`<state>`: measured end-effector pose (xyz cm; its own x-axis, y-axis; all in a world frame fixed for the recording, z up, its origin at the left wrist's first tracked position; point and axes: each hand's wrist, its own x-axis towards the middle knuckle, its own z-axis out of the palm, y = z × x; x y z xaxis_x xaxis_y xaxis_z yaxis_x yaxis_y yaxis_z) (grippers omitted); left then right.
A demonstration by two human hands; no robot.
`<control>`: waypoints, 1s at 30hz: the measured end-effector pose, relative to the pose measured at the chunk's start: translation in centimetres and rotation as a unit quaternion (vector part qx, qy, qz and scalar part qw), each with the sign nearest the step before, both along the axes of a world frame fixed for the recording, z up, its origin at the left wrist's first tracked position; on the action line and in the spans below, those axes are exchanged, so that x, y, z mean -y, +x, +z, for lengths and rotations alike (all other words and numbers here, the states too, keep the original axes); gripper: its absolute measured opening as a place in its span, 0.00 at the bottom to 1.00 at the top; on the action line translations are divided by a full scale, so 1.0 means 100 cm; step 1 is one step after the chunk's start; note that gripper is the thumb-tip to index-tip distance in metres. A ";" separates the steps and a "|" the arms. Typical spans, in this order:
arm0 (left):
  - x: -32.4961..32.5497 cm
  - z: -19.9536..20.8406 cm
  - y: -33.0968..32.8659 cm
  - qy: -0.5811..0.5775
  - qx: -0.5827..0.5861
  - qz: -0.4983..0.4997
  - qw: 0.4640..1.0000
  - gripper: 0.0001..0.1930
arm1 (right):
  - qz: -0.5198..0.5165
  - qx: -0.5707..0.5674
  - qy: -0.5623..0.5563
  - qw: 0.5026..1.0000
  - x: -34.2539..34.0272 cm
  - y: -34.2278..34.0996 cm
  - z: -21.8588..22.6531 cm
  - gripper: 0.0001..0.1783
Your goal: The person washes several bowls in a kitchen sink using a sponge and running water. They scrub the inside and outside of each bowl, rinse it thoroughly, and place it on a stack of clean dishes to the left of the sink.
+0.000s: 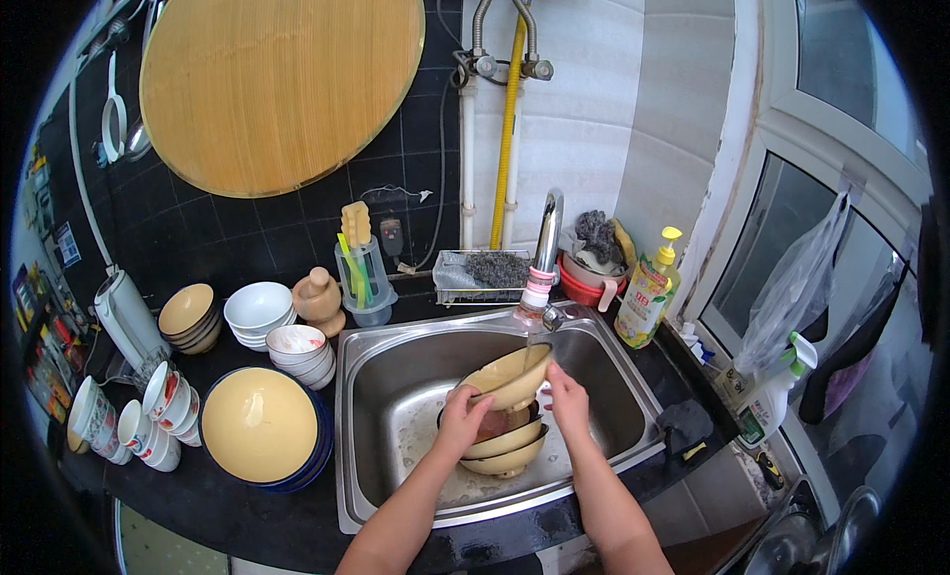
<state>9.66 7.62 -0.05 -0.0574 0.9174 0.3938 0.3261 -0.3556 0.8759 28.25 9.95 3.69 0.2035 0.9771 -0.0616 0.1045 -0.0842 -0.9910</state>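
Tilted under the faucet, a yellow bowl with a dark rim is held between both of my hands. My left hand grips its near left edge, and my right hand is closed on its right edge. A thin stream of water runs from the spout onto the bowl. Just below, several more yellow bowls lie stacked at a slant in the steel sink. Part of that stack is hidden behind the held bowl and my left hand.
Left of the sink stand a stack of yellow plates, white bowls, patterned cups and a wooden mortar. A wire rack and a red basin sit behind the sink. A soap bottle is at its right corner.
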 end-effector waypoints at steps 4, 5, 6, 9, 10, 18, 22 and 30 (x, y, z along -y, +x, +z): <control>-0.016 -0.025 0.000 -0.101 0.228 -0.061 0.966 0.11 | 0.027 0.170 0.266 0.948 0.005 -0.015 -0.002 0.33; -0.017 -0.022 0.003 -0.094 0.272 -0.079 0.954 0.12 | 0.014 0.196 0.282 0.939 0.009 -0.017 0.004 0.32; -0.015 -0.019 0.006 -0.121 0.296 -0.098 0.942 0.14 | 0.001 0.220 0.299 0.929 0.011 -0.020 0.008 0.31; -0.006 -0.001 0.014 -0.218 0.371 -0.094 0.898 0.16 | -0.020 0.233 0.295 0.926 0.005 -0.020 0.008 0.31; -0.010 -0.008 0.013 -0.232 0.359 -0.109 0.897 0.19 | -0.021 0.199 0.277 0.940 -0.003 -0.018 0.003 0.32; -0.013 -0.026 0.017 -0.261 0.359 -0.153 0.883 0.22 | -0.077 0.375 0.306 0.872 -0.008 -0.042 0.026 0.33; -0.016 -0.030 0.015 -0.236 0.375 -0.139 0.886 0.22 | -0.039 0.431 0.308 0.847 -0.003 -0.052 0.035 0.36; -0.014 -0.025 0.019 -0.256 0.398 -0.140 0.870 0.24 | -0.045 0.481 0.303 0.822 0.012 -0.059 0.037 0.35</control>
